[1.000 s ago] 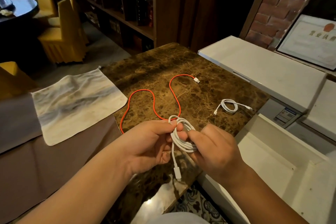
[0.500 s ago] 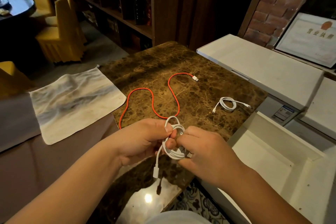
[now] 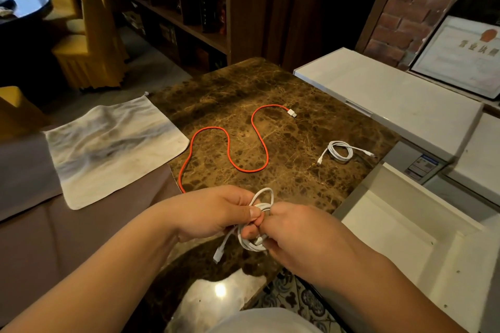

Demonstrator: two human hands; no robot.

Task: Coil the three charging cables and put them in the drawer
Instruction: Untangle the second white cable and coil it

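Observation:
Both hands hold a coiled white cable above the near edge of the brown marble table. My left hand pinches the bundle at the top with its thumb. My right hand grips it from the right, and one plug end hangs down below the left hand. A red cable lies uncoiled in a snaking line across the table's middle. A second white cable, coiled small, rests near the table's right edge. The white drawer stands open at the lower right, its visible inside bare.
A stained white cloth lies at the table's left, over a brown cover. A white cabinet top borders the table on the right, with a framed certificate behind it. Yellow chairs and dark shelves stand farther back.
The hands have tightened the white coil: the loop is smaller, and the hanging plug end has swung from below the right hand to below the left hand. Red and small white cables lie unmoved.

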